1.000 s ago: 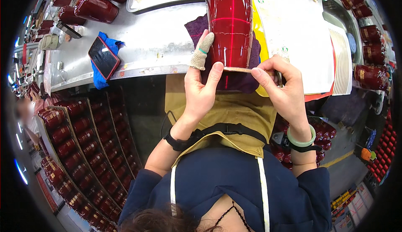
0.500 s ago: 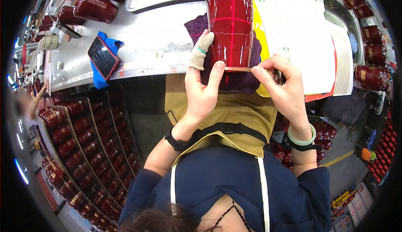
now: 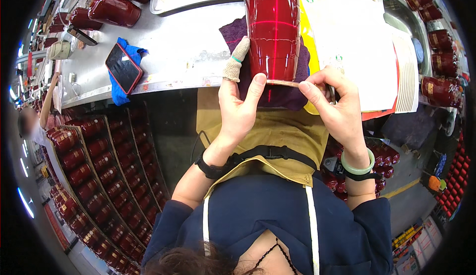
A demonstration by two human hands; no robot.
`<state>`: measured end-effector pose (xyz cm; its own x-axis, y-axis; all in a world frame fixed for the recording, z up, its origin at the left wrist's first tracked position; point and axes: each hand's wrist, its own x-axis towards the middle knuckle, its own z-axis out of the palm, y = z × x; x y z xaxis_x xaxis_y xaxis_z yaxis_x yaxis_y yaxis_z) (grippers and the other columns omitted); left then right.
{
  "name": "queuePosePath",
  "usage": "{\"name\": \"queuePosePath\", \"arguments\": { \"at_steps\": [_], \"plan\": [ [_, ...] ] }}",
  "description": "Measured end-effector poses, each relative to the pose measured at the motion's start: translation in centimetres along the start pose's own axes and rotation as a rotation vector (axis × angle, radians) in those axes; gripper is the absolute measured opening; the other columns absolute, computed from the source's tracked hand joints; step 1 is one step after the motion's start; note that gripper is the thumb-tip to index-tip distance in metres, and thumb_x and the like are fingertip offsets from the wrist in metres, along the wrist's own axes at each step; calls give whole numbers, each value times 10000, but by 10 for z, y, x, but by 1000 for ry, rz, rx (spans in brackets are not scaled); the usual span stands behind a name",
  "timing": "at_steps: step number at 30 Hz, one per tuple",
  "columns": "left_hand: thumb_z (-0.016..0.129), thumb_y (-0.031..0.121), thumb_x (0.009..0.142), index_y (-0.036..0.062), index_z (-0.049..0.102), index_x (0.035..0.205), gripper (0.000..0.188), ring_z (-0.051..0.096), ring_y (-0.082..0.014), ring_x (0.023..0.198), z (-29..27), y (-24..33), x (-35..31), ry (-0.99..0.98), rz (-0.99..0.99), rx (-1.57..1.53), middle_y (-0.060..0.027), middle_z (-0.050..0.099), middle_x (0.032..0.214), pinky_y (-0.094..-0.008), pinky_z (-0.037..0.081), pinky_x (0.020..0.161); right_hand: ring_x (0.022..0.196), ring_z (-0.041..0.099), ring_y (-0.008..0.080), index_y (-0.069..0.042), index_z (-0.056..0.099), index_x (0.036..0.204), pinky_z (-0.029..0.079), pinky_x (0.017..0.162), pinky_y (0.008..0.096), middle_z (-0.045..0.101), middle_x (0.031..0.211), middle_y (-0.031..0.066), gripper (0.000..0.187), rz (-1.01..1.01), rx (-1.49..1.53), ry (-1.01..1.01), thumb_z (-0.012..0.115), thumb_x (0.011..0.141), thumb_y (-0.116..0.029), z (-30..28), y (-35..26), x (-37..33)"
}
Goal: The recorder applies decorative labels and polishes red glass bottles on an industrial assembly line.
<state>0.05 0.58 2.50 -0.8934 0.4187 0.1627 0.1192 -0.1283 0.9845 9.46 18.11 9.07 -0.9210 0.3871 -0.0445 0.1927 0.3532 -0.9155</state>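
Observation:
A glossy dark red bottle lies on a purple cloth, its base toward me. Thin red light lines cross on its surface. My left hand steadies the bottle's left side, with a knitted finger cover on one finger. Its thumb presses the left end of a thin brownish strip along the base edge. At the strip's right end, the thumb and fingers of my right hand pinch it closed. Something dark and small shows by the right fingers, too hidden to name.
Left on the metal bench, a phone rests on a blue cloth. More red bottles lie behind it. White papers cover the right side. Racks of bottles stand below left; a person is beyond.
My finger with the knitted cover has shifted slightly, toward me. The strip and my right hand stay almost in place. The person at far left has moved a little.

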Motion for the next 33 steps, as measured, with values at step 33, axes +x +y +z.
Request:
{"name": "queuePosePath", "arguments": {
  "at_steps": [33],
  "plan": [
    [602,37,1010,-23,415,1542,566,438,-244,1446,1,-3,-1,-5,6,32,-170,465,1567,-378,317,1212,650,484,95,9,698,867,399,616,275,570,718,20,138,9,3,-3,767,902,-105,2,2,1]
  ]
}}
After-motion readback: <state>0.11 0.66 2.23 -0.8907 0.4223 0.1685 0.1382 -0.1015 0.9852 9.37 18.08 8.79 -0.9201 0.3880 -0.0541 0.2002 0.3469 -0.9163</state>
